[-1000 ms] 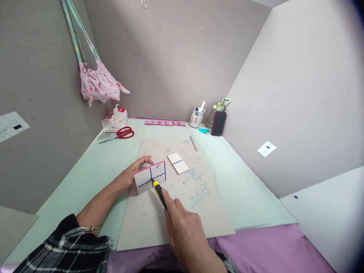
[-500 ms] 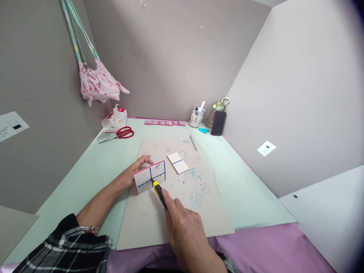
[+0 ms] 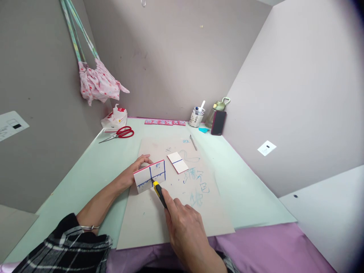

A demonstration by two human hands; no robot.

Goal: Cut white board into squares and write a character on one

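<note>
Head view: one table (image 3: 244,185), overlaid by a marked board (image 3: 159,227). Left hand (image 3: 140,163), partly hidden behind a tilted, blue-lined card (image 3: 143,178) over the board; its grip cannot be told. Right hand (image 3: 184,223), closed around a black-and-yellow tool (image 3: 159,192), whose tip is held at the card's crossed lines.

Even, soft indoor brightness, faint wall shadows, wide-angle stretching, dark blurred right corner.

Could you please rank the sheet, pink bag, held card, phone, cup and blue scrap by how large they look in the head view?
Largest to smallest:
1. Sheet
2. Pink bag
3. Held card
4. Phone and cup, too alike to rank
5. Blue scrap
</note>
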